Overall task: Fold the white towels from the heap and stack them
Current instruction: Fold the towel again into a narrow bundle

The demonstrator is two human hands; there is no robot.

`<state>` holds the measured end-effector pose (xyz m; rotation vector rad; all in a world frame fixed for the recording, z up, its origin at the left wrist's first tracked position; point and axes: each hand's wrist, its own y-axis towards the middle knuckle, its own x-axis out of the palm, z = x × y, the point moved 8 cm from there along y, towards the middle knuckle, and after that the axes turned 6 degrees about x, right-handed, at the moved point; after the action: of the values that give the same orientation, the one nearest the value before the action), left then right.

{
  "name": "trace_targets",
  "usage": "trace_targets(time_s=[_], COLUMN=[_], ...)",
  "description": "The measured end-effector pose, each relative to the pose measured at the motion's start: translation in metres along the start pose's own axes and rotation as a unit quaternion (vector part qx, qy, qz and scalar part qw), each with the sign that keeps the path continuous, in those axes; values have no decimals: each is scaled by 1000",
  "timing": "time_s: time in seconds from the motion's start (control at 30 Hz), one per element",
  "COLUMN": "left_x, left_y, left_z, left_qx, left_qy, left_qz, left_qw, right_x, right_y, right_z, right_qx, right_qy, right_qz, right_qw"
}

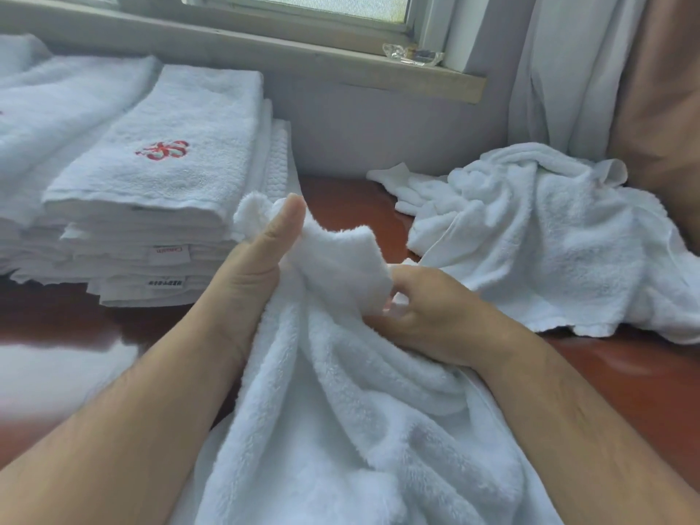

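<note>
Okay, towel you're holding: plain white, thick and fluffy, totally bunched up. Its top edge is lifted between your two hands, and the rest drops toward you in deep soft folds, low in the middle of the view.
Left hand: you're gripping a clump of the top edge, thumb straight up and pressed against the cloth. The other fingers are hidden behind the towel.
Right hand: just beside the left and a bit lower, knuckles up, fingers curled in and pinching the same edge. The fingertips are buried in the pile.
Folded stack: on your left by the wall, neat white towels piled high. The top one has a red embroidered mark, and small tags stick out of the front edges.
Second stack: more folded white towels, touching the first one on its far left.
Heap: crumpled white towels on your right, near the curtain, well apart from the stacks.
Table: glossy reddish-brown top under everything.
Window sill: runs along the wall behind the stacks.
</note>
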<state>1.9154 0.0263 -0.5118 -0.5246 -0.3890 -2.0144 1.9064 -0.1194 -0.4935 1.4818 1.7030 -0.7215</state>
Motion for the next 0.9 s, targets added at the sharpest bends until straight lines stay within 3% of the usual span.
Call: trace_targets(time_s=[0.07, 0.13, 0.23, 0.3, 0.37, 0.4, 0.43, 0.47, 0.53, 0.6, 0.67, 0.77, 0.9], left_x=[0, -4, -3, 3, -5, -11, -18, -23, -26, -19, -15, -16, -17], left_y=[3, 7, 15, 21, 28, 31, 33, 33, 31, 28, 27, 27, 24], left_z=[2, 7, 17, 18, 16, 16, 16, 18, 23, 27, 29, 31, 29], left_qx=[6, 24, 103, 134, 145, 142, 140, 146, 178, 207, 225, 245, 277], left_qy=[-24, 11, 94, 155, 259, 320, 362, 378, 363, 363, 357, 386, 463], left_qz=[3, 17, 7, -19, 18, 49, 81, 109, 126, 104, 89, 96, 123], left_qw=[1000, 999, 990, 979, 955, 935, 918, 908, 906, 903, 902, 884, 833], right_x=[-13, -34, -72, -89, -99, -100, -99, -96, -79, -48, -23, -4, 14], right_y=[-4, -9, -20, -33, -43, -42, -37, -31, -19, -10, -3, 3, 6], right_z=[4, 14, 44, 55, 66, 71, 73, 72, 57, 44, 38, 32, 36], right_qx=[-2, -9, -5, 7, 24, 26, 23, 14, 5, 21, 43, 52, 89], right_qy=[107, 237, 429, 462, 452, 471, 491, 486, 378, 261, 197, 141, 225], right_qz=[68, 154, 325, 426, 489, 483, 446, 391, 246, 107, 32, 11, -8], right_qw=[992, 959, 843, 777, 746, 738, 748, 781, 892, 959, 979, 989, 970])
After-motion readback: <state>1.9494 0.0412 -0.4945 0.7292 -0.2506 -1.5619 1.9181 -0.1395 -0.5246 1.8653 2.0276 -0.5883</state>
